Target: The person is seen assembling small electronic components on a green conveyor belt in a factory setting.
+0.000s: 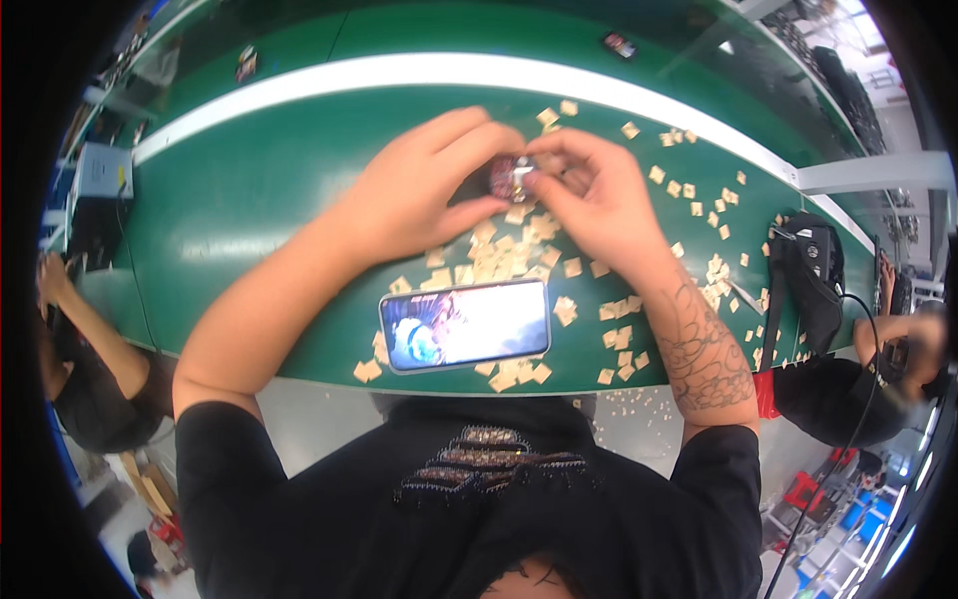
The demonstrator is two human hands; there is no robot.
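My left hand (434, 180) and my right hand (604, 195) meet over the green tabletop, fingers closed on a small dark red and silver part (511, 180). The left thumb and fingers hold its left side. On its silver end rest the right thumb and fingertips, which partly cover it. What kind of part it is, I cannot make out. Just below the hands lies a heap of small cream square pieces (494, 260). Nearer to me, a phone (467, 324) lies flat with its screen lit, partly on top of some of those pieces.
More cream squares are scattered to the right. A black bag-like item (813, 270) with a cable lies at the right edge. A white rail (439, 70) bounds the table's far side; small parts (619, 45) lie beyond it. People sit at both sides.
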